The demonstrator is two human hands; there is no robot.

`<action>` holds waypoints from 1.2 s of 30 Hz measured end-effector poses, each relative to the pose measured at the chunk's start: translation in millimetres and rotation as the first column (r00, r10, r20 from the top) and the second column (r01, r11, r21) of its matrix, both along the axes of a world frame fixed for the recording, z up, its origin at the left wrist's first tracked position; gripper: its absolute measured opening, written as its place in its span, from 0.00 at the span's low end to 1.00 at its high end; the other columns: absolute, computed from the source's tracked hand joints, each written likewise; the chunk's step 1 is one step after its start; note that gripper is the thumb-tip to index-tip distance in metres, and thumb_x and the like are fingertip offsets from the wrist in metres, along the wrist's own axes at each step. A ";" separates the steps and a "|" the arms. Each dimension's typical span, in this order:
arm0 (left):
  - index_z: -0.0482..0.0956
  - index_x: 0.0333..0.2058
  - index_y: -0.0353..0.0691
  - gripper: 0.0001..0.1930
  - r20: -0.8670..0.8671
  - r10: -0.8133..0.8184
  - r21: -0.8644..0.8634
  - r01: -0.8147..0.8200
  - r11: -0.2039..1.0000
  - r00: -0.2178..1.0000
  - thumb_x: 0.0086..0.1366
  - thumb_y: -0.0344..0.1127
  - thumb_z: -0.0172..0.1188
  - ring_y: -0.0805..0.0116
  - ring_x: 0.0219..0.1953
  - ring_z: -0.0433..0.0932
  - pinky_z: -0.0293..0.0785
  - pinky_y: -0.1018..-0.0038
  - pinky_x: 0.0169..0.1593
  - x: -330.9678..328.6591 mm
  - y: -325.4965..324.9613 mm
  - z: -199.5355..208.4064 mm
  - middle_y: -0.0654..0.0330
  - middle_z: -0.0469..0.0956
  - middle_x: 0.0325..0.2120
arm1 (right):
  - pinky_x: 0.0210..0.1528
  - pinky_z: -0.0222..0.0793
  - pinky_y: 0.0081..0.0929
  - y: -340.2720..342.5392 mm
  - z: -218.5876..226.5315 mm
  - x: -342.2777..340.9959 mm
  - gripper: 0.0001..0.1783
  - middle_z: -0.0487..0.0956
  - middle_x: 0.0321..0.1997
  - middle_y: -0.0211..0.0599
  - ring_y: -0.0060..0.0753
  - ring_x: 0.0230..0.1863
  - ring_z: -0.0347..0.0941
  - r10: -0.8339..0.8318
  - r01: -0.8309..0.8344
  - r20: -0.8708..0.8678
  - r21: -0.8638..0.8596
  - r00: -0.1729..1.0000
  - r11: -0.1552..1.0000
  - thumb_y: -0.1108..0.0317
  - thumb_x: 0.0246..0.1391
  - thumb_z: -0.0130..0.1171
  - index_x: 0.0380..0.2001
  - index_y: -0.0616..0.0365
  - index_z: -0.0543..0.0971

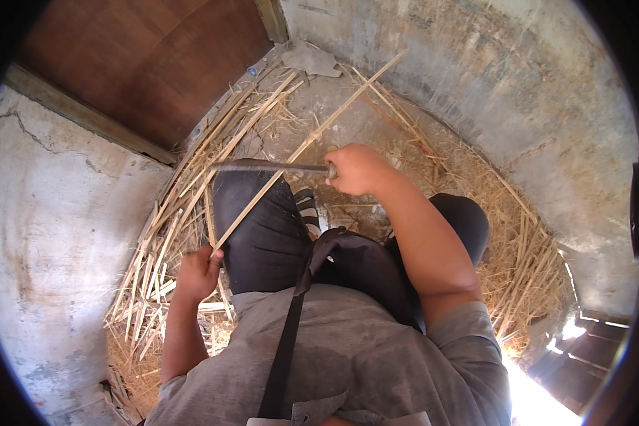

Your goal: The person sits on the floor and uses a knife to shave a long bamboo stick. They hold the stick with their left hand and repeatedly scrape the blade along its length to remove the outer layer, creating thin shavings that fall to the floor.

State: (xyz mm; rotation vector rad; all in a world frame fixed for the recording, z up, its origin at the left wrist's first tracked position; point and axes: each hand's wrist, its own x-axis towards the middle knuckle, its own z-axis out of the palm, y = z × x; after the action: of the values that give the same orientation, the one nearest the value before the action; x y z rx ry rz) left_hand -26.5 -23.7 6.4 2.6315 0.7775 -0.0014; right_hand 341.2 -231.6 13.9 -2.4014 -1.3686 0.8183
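My left hand [199, 272] is closed around the lower end of a long, pale bamboo strip [307, 144]. The strip slants up and away to the right, over my left knee, with a node partway along it. In my closed right hand [358, 169] is the handle of a long-bladed knife [263, 167]. Its dark, narrow blade points left and crosses the strip above my knee; whether the edge bites into the strip I cannot tell. Part of the handle is hidden by my fingers.
Split bamboo strips [165, 238] lie heaped along my left side. More strips and shavings [508, 277] cover the floor to my right. Stained walls [476, 71] curve around me, and a brown wooden panel [149, 64] stands at the far left.
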 end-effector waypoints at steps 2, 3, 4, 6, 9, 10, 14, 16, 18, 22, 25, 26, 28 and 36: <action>0.72 0.27 0.34 0.25 0.034 0.007 -0.013 -0.006 1.000 0.999 0.75 0.51 0.52 0.32 0.27 0.76 0.69 0.50 0.30 -2.3 1.7 -7.6 0.39 0.74 0.19 | 0.61 0.71 0.43 3.2 4.8 -1.6 0.34 0.79 0.58 0.56 0.57 0.60 0.75 0.050 -0.047 -0.086 0.028 0.995 0.998 0.53 0.51 0.68 0.57 0.64 0.78; 0.72 0.28 0.34 0.25 0.048 0.007 -0.023 -0.006 1.000 0.999 0.75 0.51 0.52 0.32 0.27 0.76 0.70 0.50 0.30 -3.2 1.7 -10.0 0.39 0.75 0.19 | 0.62 0.71 0.43 1.7 -5.3 5.0 0.35 0.79 0.58 0.57 0.57 0.60 0.75 -0.043 0.049 -0.090 0.071 0.995 0.996 0.53 0.51 0.68 0.58 0.65 0.78; 0.73 0.29 0.34 0.24 0.013 0.015 -0.036 -0.015 0.999 1.000 0.75 0.51 0.52 0.32 0.28 0.77 0.71 0.50 0.32 -2.4 2.9 -10.7 0.39 0.76 0.21 | 0.62 0.71 0.44 -2.0 -25.8 20.0 0.36 0.78 0.58 0.58 0.57 0.60 0.75 -0.134 0.145 -0.098 0.114 0.986 0.983 0.52 0.51 0.68 0.58 0.65 0.78; 0.73 0.29 0.34 0.24 0.000 0.007 -0.047 -0.007 0.999 1.000 0.76 0.51 0.52 0.32 0.28 0.77 0.71 0.50 0.32 3.3 1.7 -0.3 0.39 0.76 0.20 | 0.63 0.69 0.43 -11.3 -42.6 46.3 0.38 0.77 0.60 0.61 0.57 0.62 0.74 -0.307 0.322 -0.127 0.123 0.943 0.939 0.50 0.52 0.68 0.59 0.68 0.76; 0.73 0.28 0.33 0.25 -0.045 0.007 -0.058 -0.010 0.998 0.999 0.76 0.52 0.52 0.34 0.28 0.78 0.72 0.51 0.33 4.9 6.5 7.5 0.40 0.76 0.20 | 0.63 0.69 0.43 -22.8 -48.3 51.3 0.37 0.77 0.60 0.59 0.57 0.62 0.74 -0.389 0.395 -0.068 0.157 0.919 0.905 0.51 0.52 0.68 0.59 0.66 0.77; 0.73 0.28 0.33 0.25 -0.056 0.005 -0.068 -0.008 0.998 0.998 0.76 0.52 0.52 0.34 0.28 0.78 0.72 0.51 0.32 5.5 9.4 9.7 0.40 0.76 0.20 | 0.63 0.69 0.43 -22.7 -49.4 49.9 0.36 0.77 0.60 0.59 0.57 0.62 0.74 -0.358 0.363 -0.056 0.157 0.932 0.919 0.51 0.52 0.68 0.58 0.66 0.77; 0.73 0.27 0.33 0.25 -0.091 0.007 -0.065 -0.013 0.998 0.996 0.75 0.51 0.53 0.34 0.27 0.78 0.72 0.51 0.32 7.9 6.3 13.6 0.40 0.77 0.20 | 0.63 0.70 0.44 -6.9 -13.3 19.6 0.35 0.78 0.60 0.57 0.56 0.62 0.74 -0.141 0.141 -0.011 0.049 0.990 0.989 0.52 0.51 0.69 0.57 0.66 0.78; 0.73 0.28 0.33 0.24 -0.072 -0.006 -0.035 0.003 0.999 0.997 0.75 0.51 0.54 0.34 0.27 0.77 0.72 0.51 0.31 6.9 3.5 12.9 0.40 0.76 0.20 | 0.62 0.70 0.44 -1.4 -3.3 9.8 0.35 0.78 0.60 0.57 0.56 0.61 0.74 -0.037 0.037 -0.005 -0.020 0.999 0.999 0.52 0.51 0.69 0.56 0.66 0.79; 0.72 0.29 0.34 0.24 -0.048 -0.004 -0.013 0.004 1.000 0.999 0.74 0.51 0.55 0.34 0.26 0.77 0.71 0.50 0.31 4.3 1.2 10.3 0.41 0.76 0.19 | 0.62 0.70 0.44 2.8 -2.5 3.7 0.34 0.78 0.60 0.56 0.56 0.61 0.74 0.013 -0.014 -0.003 -0.055 1.000 0.998 0.53 0.51 0.69 0.56 0.66 0.79; 0.72 0.30 0.34 0.23 -0.013 -0.005 0.033 0.006 0.999 1.000 0.73 0.52 0.56 0.34 0.25 0.77 0.71 0.50 0.29 3.6 0.2 -1.1 0.42 0.76 0.18 | 0.62 0.70 0.45 -16.7 -48.5 48.6 0.34 0.78 0.60 0.55 0.55 0.62 0.74 -0.288 0.288 -0.020 0.115 0.957 0.951 0.53 0.50 0.69 0.56 0.64 0.79; 0.72 0.29 0.35 0.25 -0.013 -0.001 0.061 0.002 0.998 1.000 0.73 0.54 0.56 0.34 0.24 0.77 0.71 0.49 0.29 6.7 -0.2 0.6 0.42 0.75 0.17 | 0.63 0.70 0.45 -24.8 -49.7 57.7 0.34 0.78 0.60 0.55 0.56 0.62 0.74 -0.411 0.410 -0.019 0.127 0.912 0.903 0.53 0.50 0.69 0.56 0.64 0.79; 0.72 0.28 0.35 0.25 -0.029 -0.006 0.062 0.008 0.998 1.000 0.73 0.54 0.56 0.34 0.24 0.77 0.71 0.49 0.29 6.3 0.9 3.8 0.42 0.75 0.17 | 0.63 0.70 0.45 -26.1 -45.9 54.3 0.34 0.78 0.60 0.55 0.56 0.61 0.74 -0.369 0.363 0.020 0.132 0.929 0.922 0.53 0.50 0.68 0.56 0.64 0.79; 0.72 0.27 0.35 0.26 -0.041 -0.016 0.061 0.019 0.998 0.999 0.73 0.55 0.56 0.35 0.25 0.77 0.72 0.49 0.29 8.8 1.6 10.6 0.42 0.75 0.17 | 0.63 0.70 0.45 -25.2 -39.2 43.8 0.33 0.79 0.59 0.55 0.56 0.61 0.74 -0.259 0.251 0.055 0.117 0.964 0.961 0.53 0.51 0.68 0.56 0.63 0.79; 0.72 0.28 0.34 0.25 -0.028 -0.011 0.055 0.012 0.998 1.000 0.72 0.53 0.57 0.34 0.25 0.77 0.72 0.50 0.29 5.1 2.4 8.2 0.42 0.75 0.17 | 0.63 0.70 0.46 -3.7 -21.9 21.4 0.32 0.79 0.58 0.55 0.56 0.60 0.75 -0.064 0.063 0.013 0.050 0.998 0.997 0.55 0.52 0.68 0.57 0.63 0.79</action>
State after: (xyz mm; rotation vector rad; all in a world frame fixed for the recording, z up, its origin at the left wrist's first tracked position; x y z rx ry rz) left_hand -21.4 -21.3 14.6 2.6932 0.7821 -0.0202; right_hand 362.5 -235.4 -8.0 -2.4044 -1.2947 0.7442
